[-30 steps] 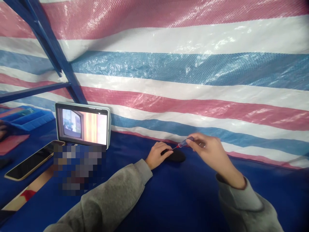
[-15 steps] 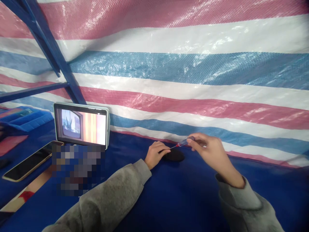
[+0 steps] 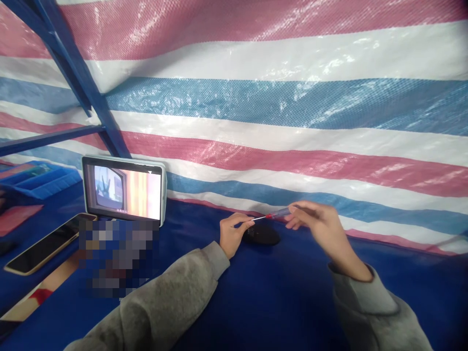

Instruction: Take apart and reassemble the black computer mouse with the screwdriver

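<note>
In my right hand (image 3: pixel 314 219) is a small screwdriver (image 3: pixel 280 213) with a clear handle, a red collar and a thin metal shaft. Its shaft points left, nearly level, and the tip reaches the fingertips of my left hand (image 3: pixel 234 233). Thumb and forefinger of that hand are pinched together at the tip; whatever lies between them is too small to make out. Just below both hands, a flat black oval object (image 3: pixel 263 235) with faint pale print rests on the blue table surface (image 3: pixel 270 292).
A tablet or phone in a pale case (image 3: pixel 124 190) stands propped at the left, playing a video. Before it lies a dark phone (image 3: pixel 49 243) beside a pixelated patch. Farther left is a blue divided tray (image 3: pixel 47 183). Striped sheeting (image 3: pixel 285 102) hangs behind the table.
The screwdriver has tilted closer to level and its tip has shifted slightly left and up with my left fingertips. More of the black oval object shows.
</note>
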The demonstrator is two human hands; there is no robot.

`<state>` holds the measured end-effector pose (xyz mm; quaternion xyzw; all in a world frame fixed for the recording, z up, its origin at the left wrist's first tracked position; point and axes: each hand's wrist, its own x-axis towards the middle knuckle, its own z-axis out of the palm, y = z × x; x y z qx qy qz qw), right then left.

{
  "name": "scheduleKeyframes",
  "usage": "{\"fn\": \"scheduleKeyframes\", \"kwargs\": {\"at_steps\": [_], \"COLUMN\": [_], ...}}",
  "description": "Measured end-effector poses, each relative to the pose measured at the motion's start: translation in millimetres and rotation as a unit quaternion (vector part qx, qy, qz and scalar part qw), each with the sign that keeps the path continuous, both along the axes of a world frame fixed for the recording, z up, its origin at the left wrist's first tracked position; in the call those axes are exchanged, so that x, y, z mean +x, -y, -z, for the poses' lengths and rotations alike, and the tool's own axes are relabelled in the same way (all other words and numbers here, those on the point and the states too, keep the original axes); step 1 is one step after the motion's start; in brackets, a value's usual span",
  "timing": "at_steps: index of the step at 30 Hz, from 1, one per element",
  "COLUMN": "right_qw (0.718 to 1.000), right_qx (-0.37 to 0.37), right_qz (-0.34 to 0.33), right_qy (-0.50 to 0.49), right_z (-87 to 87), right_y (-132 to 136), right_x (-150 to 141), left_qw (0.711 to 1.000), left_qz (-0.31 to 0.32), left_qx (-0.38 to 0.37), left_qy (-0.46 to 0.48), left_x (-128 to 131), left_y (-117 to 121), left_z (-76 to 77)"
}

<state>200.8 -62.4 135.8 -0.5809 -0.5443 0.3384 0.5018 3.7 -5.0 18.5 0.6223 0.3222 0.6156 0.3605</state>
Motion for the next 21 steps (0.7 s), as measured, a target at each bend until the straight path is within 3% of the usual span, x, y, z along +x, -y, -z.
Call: {"fn": "scheduleKeyframes", "kwargs": {"at_steps": [13, 17, 21], "right_qw": [0.999, 0.998, 0.992], "right_qx": [-0.016, 0.025, 0.078], "right_qz": [0.025, 0.041, 0.083], "right_qy": [-0.041, -0.026, 0.050], "right_z": [2.4, -1.2, -3.9], "right_y": [-1.1, 1.5, 5.3], "right_x": [-2.6, -6.3, -3.5], "left_qw": [0.994, 0.993, 0.977], "left_qz": [0.023, 0.056, 0.070], "left_qx": [-0.099, -0.098, -0.019], "left_qy": [0.041, -0.043, -0.202], "left_x": [5.9, 3.9, 0.8], "left_y": [5.6, 4.4, -0.8], "left_z": [-11.3, -6.4, 1.4]}}
